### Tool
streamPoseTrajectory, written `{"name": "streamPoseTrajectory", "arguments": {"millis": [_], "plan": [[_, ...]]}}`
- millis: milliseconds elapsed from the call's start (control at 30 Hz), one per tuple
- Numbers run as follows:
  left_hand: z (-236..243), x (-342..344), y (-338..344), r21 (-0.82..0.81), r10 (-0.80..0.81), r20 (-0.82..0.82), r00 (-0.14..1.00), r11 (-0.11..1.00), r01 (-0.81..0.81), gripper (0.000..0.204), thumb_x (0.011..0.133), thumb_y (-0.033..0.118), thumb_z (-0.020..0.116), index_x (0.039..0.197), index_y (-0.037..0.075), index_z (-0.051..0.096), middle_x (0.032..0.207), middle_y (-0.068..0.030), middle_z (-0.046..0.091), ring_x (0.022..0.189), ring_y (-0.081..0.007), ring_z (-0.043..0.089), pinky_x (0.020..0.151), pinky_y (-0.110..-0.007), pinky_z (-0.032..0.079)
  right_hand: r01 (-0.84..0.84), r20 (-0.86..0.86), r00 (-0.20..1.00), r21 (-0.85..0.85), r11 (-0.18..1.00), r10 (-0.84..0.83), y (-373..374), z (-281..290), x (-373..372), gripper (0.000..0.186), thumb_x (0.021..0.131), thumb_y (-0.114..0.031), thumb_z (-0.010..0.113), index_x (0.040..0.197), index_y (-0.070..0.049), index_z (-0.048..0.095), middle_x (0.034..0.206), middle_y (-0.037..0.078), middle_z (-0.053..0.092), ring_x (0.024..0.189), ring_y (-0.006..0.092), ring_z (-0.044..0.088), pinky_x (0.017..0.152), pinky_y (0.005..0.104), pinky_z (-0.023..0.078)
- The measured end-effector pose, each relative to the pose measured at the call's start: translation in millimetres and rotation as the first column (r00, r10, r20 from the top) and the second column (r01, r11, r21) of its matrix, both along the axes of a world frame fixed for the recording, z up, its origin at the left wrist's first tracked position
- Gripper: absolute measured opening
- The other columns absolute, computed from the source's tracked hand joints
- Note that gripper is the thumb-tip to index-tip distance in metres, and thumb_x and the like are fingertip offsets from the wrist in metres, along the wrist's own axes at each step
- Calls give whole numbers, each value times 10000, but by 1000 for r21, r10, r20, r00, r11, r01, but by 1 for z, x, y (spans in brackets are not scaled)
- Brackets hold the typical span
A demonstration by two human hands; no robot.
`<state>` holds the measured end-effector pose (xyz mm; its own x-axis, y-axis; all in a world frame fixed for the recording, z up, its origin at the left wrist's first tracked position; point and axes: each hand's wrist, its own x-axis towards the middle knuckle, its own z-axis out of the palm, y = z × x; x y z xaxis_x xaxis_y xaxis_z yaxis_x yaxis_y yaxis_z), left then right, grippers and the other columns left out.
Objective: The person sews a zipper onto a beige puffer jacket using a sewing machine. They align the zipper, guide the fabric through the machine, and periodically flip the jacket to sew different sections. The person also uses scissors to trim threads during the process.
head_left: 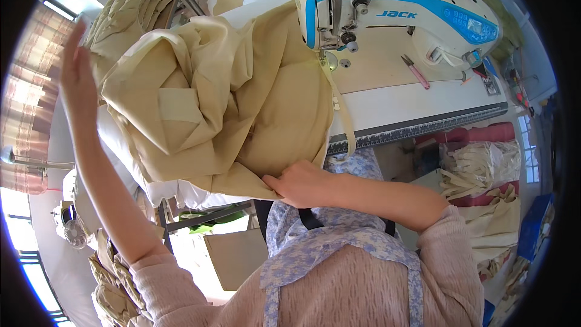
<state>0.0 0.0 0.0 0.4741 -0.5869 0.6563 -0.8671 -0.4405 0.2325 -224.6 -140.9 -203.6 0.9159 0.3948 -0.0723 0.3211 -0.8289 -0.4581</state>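
A large piece of tan fabric lies bunched in folds over the left part of the sewing table, with a pale lining along its lower edge. Its right side runs up to the needle area of a white and blue sewing machine. A narrow tan strip hangs down from the needle. My right hand pinches the fabric's near edge in front of me. My left hand is raised at the far left, apart from the fabric, its fingers stretched out and somewhat blurred.
Thread snips with pink handles lie on the machine bed. A ruler strip runs along the table's front edge. Quilted tan pieces are piled at the back left. Bundled fabric strips sit at the right, a small fan at the left.
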Motion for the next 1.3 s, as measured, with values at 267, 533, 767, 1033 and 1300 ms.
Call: {"name": "streamPoseTrajectory", "arguments": {"millis": [267,533,767,1033,1300], "plan": [[-203,-44,-65,586,-434,77,897,748,312,495,1020,292,569,1487,194,436,1530,-108,447,1435,-283,413,1144,-447,404,-56,29,998,387,920,48,-46,-11,-62,443,1053,-388,499,1000,3,699,800,179,684,778,370,677,695,449,541],[-187,-45,-60,613,-190,-148,971,753,240,543,997,283,609,1515,198,471,1599,-96,400,1488,-316,344,1186,-520,336,762,-411,584,576,297,-700,-88,-50,-135,404,1025,-370,592,1065,10,724,1179,211,693,1034,323,670,879,395,524],[-180,-118,-115,460,-373,-81,924,809,366,393,941,206,659,1299,47,631,1446,-103,555,1403,-318,464,1168,-521,362,786,-641,562,610,98,-522,-94,-73,-115,417,1075,-368,547,1042,11,718,846,-36,612,715,65,536,717,236,448],[-216,-141,-96,408,-504,-68,861,773,485,507,940,236,673,1390,30,562,1423,-117,577,1278,-337,580,1068,-446,475,743,52,621,278,608,-782,-120,4,-117,292,1091,-257,520,1268,-41,606,651,-43,493,577,55,446,517,278,375],[-197,-128,-148,-372,-376,-926,32,924,87,479,1038,167,507,1457,-59,458,1294,-170,624,1155,-256,653,921,-369,579,578,-378,723,789,207,-578,-116,39,-93,395,1114,-317,462,1091,11,682,626,-79,305,561,37,276,515,235,254]]}}
